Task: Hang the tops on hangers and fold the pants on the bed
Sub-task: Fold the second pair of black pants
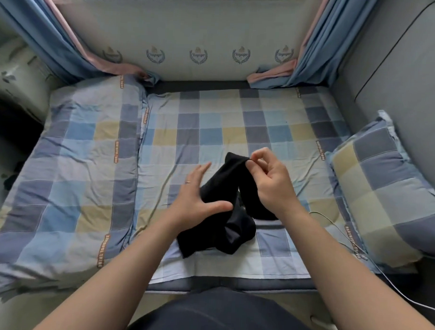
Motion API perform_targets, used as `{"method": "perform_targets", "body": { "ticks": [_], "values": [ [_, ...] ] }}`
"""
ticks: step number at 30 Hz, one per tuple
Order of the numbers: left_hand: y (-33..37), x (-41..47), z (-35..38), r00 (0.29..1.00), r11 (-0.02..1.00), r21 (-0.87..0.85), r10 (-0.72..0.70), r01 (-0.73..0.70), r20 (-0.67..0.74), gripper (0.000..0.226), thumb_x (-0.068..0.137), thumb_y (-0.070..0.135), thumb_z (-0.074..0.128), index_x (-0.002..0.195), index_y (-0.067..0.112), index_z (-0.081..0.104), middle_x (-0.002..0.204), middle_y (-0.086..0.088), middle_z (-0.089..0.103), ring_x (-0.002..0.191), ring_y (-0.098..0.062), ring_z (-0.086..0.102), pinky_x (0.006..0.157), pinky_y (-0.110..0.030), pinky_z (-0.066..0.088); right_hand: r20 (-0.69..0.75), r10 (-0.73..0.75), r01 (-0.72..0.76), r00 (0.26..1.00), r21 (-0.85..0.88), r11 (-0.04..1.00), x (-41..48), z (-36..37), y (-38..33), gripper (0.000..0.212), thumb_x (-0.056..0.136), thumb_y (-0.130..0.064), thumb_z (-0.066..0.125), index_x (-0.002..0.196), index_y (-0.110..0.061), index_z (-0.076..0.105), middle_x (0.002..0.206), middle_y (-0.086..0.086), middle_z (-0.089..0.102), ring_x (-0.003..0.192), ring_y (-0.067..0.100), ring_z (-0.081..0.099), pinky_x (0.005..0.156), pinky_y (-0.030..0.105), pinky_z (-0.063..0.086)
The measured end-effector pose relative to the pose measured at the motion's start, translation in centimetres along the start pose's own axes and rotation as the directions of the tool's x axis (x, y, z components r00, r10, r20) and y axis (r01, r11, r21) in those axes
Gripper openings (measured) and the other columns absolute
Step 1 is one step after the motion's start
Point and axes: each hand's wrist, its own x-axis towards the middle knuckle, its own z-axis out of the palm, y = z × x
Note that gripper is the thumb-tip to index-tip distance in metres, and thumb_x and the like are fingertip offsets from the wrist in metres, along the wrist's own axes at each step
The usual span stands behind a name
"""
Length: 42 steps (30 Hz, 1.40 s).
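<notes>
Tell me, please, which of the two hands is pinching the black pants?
The right hand: its thumb and forefinger pinch a lifted edge of the black pants, whereas the left hand is spread open, fingers straight, against them.

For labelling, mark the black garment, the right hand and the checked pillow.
black garment (220,184), head view: raised fold between the hands.
right hand (267,184), head view: middle of the hand.
checked pillow (383,195), head view: middle of its top face.

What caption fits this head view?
Right hand pinches the black garment over the checked bedsheet; left hand open beside it.
</notes>
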Motion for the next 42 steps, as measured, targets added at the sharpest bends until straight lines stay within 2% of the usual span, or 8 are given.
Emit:
{"method": "perform_targets", "body": {
  "ticks": [5,13,17,23,29,36,39,42],
  "values": [
    [-0.4,-1.6,-0.8,0.996,0.952,-0.298,0.084,-0.072,0.026,0.092,0.063,0.051,0.087,0.14,0.037,0.038,0.127,0.016,0.059,0.114,0.008,0.059,0.086,-0.009,0.048,0.2,0.067,-0.107,0.978,0.2,0.974,-0.8,5.0,-3.1,0.013,0.101,-0.011,0.058,0.088,-0.014,0.056,0.073,0.002,0.066,0.069,0.016,0.063,0.065,0.028,0.053],
    [-2.8,-2.5,-5.3,0.978,0.921,-0.386,-0.029,-0.055,-0.208,0.033,0.082,0.018,0.074,0.109,0.036,0.069,0.104,0.004,0.076,0.099,-0.013,0.071,0.095,-0.044,0.055,0.338,0.088,-0.147,0.937,0.153,0.977,-0.2,9.1,-3.3,0.008,0.096,-0.011,0.065,0.102,-0.014,0.069,0.099,-0.004,0.075,0.098,0.01,0.069,0.093,0.032,0.054],
    [-3.2,-2.6,-7.9,0.96,0.781,-0.624,-0.188,0.019,-0.207,0.025,0.09,0.005,0.072,0.114,0.013,0.07,0.105,-0.008,0.076,0.102,-0.028,0.072,0.091,-0.047,0.058,0.357,0.213,-0.222,0.909,-0.019,0.975,-0.4,9.8,-1.3,0.068,0.079,-0.047,0.077,0.14,-0.043,0.046,0.145,-0.016,0.051,0.137,0.002,0.044,0.108,0.031,0.042],
    [-0.4,-2.4,-11.4,0.975,0.729,-0.675,-0.054,-0.11,-0.217,0.027,0.079,0.013,0.077,0.105,0.016,0.072,0.102,-0.006,0.077,0.098,-0.024,0.074,0.076,-0.032,0.06,0.671,0.284,-0.544,0.685,0.211,0.813,-0.5,13.1,-0.3,0.041,0.089,-0.049,0.072,0.126,-0.032,0.068,0.128,0.001,0.07,0.122,0.018,0.063,0.092,0.023,0.053],
    [-0.4,-1.0,-14.7,0.894,0.904,-0.388,-0.015,-0.179,-0.447,0.041,0.083,0.014,0.081,0.119,0.021,0.064,0.113,0.003,0.072,0.108,-0.013,0.068,0.097,-0.038,0.055,0.459,0.343,-0.458,0.819,0.163,0.874,1.7,15.3,-1.2,0.034,0.075,-0.035,0.081,0.104,-0.019,0.077,0.108,0.009,0.076,0.102,0.026,0.073,0.095,0.044,0.057],
    [-4.3,-1.8,-11.9,0.968,0.625,-0.754,-0.009,0.202,0.252,0.063,0.083,0.075,0.056,0.13,0.034,0.068,0.134,0.004,0.067,0.128,-0.014,0.06,0.108,-0.034,0.045,0.378,0.454,-0.587,0.807,0.432,0.684,4.6,14.6,-5.1,0.029,0.096,-0.018,0.063,0.118,0.0,0.07,0.111,0.019,0.074,0.098,0.034,0.074,0.072,0.037,0.061],
    [-5.3,-2.2,-9.2,0.948,0.802,-0.558,-0.036,0.215,0.315,0.048,0.079,0.065,0.07,0.116,0.033,0.071,0.114,0.013,0.075,0.11,-0.007,0.069,0.086,-0.02,0.054,0.337,0.532,-0.63,0.777,0.438,0.641,6.7,13.9,-6.5,0.027,0.099,-0.022,0.059,0.115,-0.004,0.07,0.105,0.015,0.076,0.091,0.029,0.076,0.065,0.034,0.061],
    [-6.1,-1.4,-7.7,0.988,0.935,-0.337,-0.069,0.112,0.138,0.02,0.085,0.036,0.078,0.102,0.036,0.068,0.096,0.015,0.076,0.096,-0.004,0.071,0.088,-0.03,0.054,0.28,0.567,-0.629,0.775,0.434,0.645,8.4,13.7,-7.0,0.029,0.1,-0.024,0.059,0.12,-0.006,0.068,0.104,0.014,0.077,0.089,0.028,0.076,0.065,0.033,0.061]
  ]
}}
